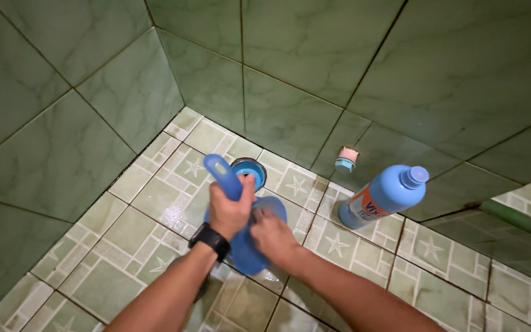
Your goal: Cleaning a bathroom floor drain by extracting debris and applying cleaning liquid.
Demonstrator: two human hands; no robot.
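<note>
Blue dipper [244,243], mid-frame, long axis running lower right to upper left, handle pointing upper left; left hand [230,209] fisted round handle, right hand [273,233] fingers curled on its rim.

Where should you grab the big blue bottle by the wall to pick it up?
Best around the middle of the blue bottle, reaching down from above. It stands leaning against the green wall, cap up, so its round body is open on the side facing the room. The narrow cap is probably too small for a steady grip. Both hands are busy now: the left hand holds a blue handle.
</note>
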